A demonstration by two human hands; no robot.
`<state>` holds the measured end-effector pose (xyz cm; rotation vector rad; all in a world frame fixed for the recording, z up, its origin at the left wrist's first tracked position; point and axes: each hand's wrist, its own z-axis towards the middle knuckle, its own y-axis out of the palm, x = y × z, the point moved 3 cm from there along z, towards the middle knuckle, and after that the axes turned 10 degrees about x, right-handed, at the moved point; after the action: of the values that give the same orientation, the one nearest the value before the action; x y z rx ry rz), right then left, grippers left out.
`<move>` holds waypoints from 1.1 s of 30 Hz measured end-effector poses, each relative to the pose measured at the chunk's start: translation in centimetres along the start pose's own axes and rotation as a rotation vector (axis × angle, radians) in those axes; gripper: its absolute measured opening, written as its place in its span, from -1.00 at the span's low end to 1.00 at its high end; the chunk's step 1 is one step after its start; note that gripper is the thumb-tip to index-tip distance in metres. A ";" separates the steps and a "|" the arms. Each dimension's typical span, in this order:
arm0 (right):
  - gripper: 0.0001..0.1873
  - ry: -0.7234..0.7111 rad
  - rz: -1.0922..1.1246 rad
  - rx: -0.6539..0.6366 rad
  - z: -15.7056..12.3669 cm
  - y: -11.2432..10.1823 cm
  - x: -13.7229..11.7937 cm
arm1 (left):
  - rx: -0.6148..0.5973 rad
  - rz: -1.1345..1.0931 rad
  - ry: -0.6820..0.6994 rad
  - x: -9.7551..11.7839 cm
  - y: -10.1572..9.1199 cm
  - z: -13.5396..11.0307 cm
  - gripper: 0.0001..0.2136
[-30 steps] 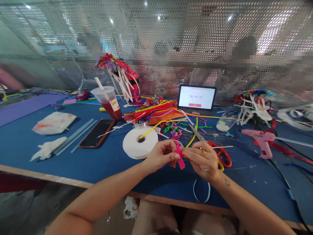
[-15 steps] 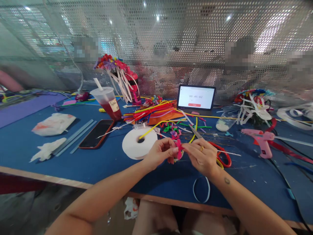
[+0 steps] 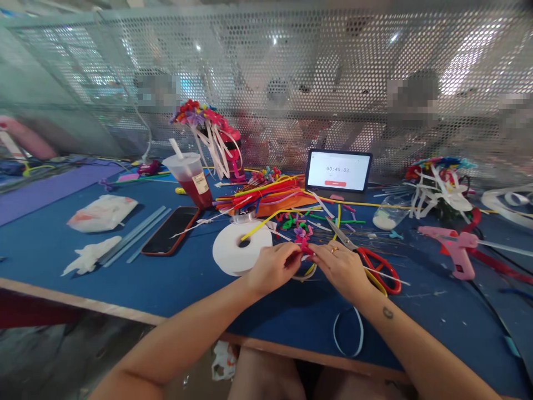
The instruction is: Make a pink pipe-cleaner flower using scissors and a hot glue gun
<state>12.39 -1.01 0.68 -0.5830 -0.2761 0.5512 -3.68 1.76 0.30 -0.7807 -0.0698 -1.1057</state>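
Observation:
A small bright pink pipe-cleaner flower [image 3: 305, 245] is pinched between both hands above the table's middle. My left hand [image 3: 275, 265] grips its left side with thumb and fingers closed. From the other side, my right hand [image 3: 339, 266], with a ring on one finger, closes on the flower's right edge. Fingertips cover part of it. Left of the hands lies a roll of white ribbon [image 3: 227, 250]. Beside my right hand are scissors with red handles [image 3: 385, 272]. Coiled yellow and white strips [image 3: 310, 270] show partly under the hands.
Behind the hands lies a bundle of colourful pipe cleaners [image 3: 266, 194]. A drink cup [image 3: 191, 180] and a phone [image 3: 170, 230] are to the left. A tablet timer [image 3: 339, 170] stands at the back. A pink glue gun [image 3: 456, 244] with a trailing cord lies right.
My hands have turned palms further down around the pink flower, which now looks tilted flatter. The whole view has shifted slightly, so the table items appear a little lower and to the right.

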 end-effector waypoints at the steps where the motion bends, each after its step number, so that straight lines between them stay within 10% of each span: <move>1: -0.76 0.015 0.012 -0.015 -0.1 0.2 0.3 | 0.000 0.005 -0.011 -0.2 0.0 0.0 -0.91; 7: -0.74 0.109 -0.037 -0.085 -1.0 2.0 2.3 | -0.009 -0.083 -0.115 -0.3 -0.2 0.4 -0.92; 14: -0.68 0.139 0.117 -0.244 -1.1 4.2 0.1 | -0.044 -0.571 -0.592 -0.3 0.3 0.3 -0.85; 20: -0.73 0.245 0.055 -0.281 0.2 1.3 2.6 | 0.078 -0.839 -0.817 -1.4 0.5 0.5 -0.80; 26: -0.64 0.557 -0.306 -0.883 -2.1 -2.4 9.4 | 0.123 -0.878 -0.848 -1.8 0.6 0.9 -0.74; 33: -0.62 0.664 -0.356 -1.040 -3.7 -2.1 9.3 | 0.088 -0.872 -0.915 -1.8 1.2 0.8 -0.81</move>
<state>22.35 1.14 -0.20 -1.6374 -0.0034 -0.2015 -3.33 3.92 -0.48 -1.1639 -1.3208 -1.4384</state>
